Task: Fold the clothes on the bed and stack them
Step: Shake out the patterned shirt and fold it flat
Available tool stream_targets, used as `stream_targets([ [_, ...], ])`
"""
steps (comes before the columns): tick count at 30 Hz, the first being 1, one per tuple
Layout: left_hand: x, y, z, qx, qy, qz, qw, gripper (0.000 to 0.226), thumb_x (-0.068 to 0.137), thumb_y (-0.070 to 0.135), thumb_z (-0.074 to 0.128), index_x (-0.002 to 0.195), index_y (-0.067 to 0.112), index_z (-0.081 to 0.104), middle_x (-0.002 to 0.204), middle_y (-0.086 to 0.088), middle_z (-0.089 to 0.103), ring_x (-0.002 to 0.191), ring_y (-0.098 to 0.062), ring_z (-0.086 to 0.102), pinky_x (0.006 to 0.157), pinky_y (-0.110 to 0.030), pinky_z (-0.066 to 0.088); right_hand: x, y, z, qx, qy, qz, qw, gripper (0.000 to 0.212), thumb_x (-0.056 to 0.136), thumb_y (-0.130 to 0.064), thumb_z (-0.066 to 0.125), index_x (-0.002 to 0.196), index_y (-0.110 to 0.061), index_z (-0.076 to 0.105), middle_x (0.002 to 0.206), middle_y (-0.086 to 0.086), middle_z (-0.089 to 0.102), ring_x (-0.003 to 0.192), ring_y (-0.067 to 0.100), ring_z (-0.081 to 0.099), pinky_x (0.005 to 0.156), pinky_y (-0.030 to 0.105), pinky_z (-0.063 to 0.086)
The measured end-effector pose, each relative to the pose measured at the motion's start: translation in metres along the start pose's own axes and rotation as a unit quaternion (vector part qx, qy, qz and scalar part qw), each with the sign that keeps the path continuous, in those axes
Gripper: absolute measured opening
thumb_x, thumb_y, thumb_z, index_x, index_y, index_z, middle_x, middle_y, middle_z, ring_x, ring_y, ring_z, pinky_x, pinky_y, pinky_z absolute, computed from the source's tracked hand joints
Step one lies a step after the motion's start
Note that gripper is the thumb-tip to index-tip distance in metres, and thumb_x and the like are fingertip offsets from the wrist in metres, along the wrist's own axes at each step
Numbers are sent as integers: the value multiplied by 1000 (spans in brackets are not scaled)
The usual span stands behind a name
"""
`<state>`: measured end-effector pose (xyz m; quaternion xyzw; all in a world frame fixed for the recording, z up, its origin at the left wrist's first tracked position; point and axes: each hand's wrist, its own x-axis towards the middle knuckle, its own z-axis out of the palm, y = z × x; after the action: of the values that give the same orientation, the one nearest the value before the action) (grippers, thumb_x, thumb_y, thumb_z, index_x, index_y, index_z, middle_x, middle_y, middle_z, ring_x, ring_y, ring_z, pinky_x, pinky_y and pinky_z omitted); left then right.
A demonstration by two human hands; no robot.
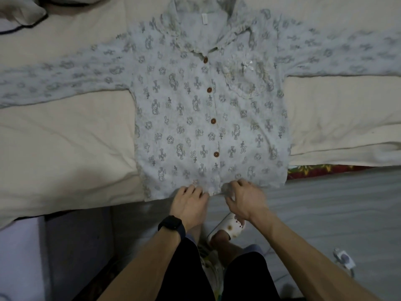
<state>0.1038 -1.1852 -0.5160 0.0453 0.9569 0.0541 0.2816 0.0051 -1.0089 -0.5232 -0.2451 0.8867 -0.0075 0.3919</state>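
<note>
Black shorts (217, 276) and both forearms fill the bottom of the view, with a dark watch (172, 223) on my left wrist. Below my arms, a white slipper (233, 227) stands on the grey floor (325, 213).

My left hand (189, 200) and right hand (245, 198) sit just beside each other at the near edge of the bed (65, 159). Each has its fingers curled onto the middle of the hem of the shirt (206, 118), one on either side of the button line, pinching the cloth.

The shirt is pale grey with a small cross-and-figure print. It lies flat and face up on the cream cover, buttoned down the front with four brown buttons (213, 121). Its body runs straight away from me: hem at the near edge, overhanging a little, collar (230, 25) pointing to the far side. Both long sleeves are spread out sideways toward the left and right edges of the bed, crossing the body's axis.

Another grey cloth with dark trim (23, 14) lies crumpled near the far left corner, well apart from the shirt.
</note>
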Motion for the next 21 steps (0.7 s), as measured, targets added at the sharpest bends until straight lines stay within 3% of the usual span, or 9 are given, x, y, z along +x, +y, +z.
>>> stream_targets([
  [4, 42, -29, -27, -54, 132, -23, 990, 34, 83, 32, 57, 115, 22, 62, 121, -3, 60, 111, -24, 58, 91, -39, 46, 27, 16, -40, 48, 224, -7, 973, 31, 99, -38, 50, 111, -17, 69, 108, 5, 64, 95, 26, 58, 73, 36, 49],
  [7, 91, -65, -60, -92, 207, -78, 971, 57, 94, 44, 50, 148, 25, 44, 156, -7, 41, 143, -30, 39, 114, -52, 34, 65, 18, -75, 61, 345, -5, 937, 38, 99, -41, 49, 124, -16, 65, 130, 14, 60, 115, 35, 55, 91, 46, 50],
  [10, 134, -106, -76, -81, 143, -110, 980, 68, 99, 65, 21, 160, 42, 0, 169, 3, -9, 156, -28, -7, 120, -62, -2, 101, 20, -94, 70, 258, 47, 962, 65, 101, -59, 32, 160, -34, 22, 170, 9, 10, 155, 36, 9, 118, 63, 16],
  [12, 150, -130, -74, -65, 71, -112, 989, 69, 94, 75, 5, 153, 49, -21, 161, 10, -35, 152, -27, -25, 116, -68, -12, 119, 24, -87, 71, 168, 71, 981, 68, 99, -71, 10, 157, -47, -15, 166, -2, -28, 152, 26, -28, 118, 67, -8],
  [14, 157, -143, -75, -46, 28, -104, 993, 70, 90, 79, -2, 148, 51, -29, 157, 13, -43, 151, -28, -28, 114, -69, -12, 130, 27, -84, 62, 124, 81, 987, 67, 95, -75, -1, 150, -49, -30, 160, -8, -41, 145, 21, -42, 116, 66, -16],
  [16, 159, -146, -83, -31, 0, -105, 994, 71, 90, 79, 1, 152, 51, -22, 163, 10, -31, 153, -31, -17, 114, -67, -4, 133, 28, -89, 54, 94, 86, 990, 68, 93, -77, -1, 148, -51, -32, 156, -10, -45, 141, 19, -47, 115, 65, -19],
  [18, 164, -145, -102, -11, -7, -110, 994, 69, 93, 73, 9, 157, 49, 6, 170, 5, 2, 152, -33, 11, 115, -59, 15, 130, 31, -102, 57, 66, 80, 993, 71, 90, -82, 0, 149, -54, -28, 156, -12, -45, 142, 18, -45, 116, 62, -18],
  [20, 173, -142, -129, -8, 33, -112, 993, 62, 95, 64, 21, 146, 38, 45, 152, -1, 45, 132, -31, 44, 104, -47, 38, 125, 36, -121, 81, 51, 63, 993, 76, 86, -87, 5, 155, -56, -6, 164, -16, -27, 152, 16, -25, 121, 56, -4],
  [21, 185, -141, -146, -18, 70, -105, 992, 56, 95, 59, 31, 135, 30, 58, 134, -3, 59, 118, -28, 55, 95, -43, 45, 124, 42, -137, 116, 64, 63, 989, 78, 86, -87, 11, 156, -52, 15, 168, -17, -4, 156, 16, -4, 122, 50, 10],
])
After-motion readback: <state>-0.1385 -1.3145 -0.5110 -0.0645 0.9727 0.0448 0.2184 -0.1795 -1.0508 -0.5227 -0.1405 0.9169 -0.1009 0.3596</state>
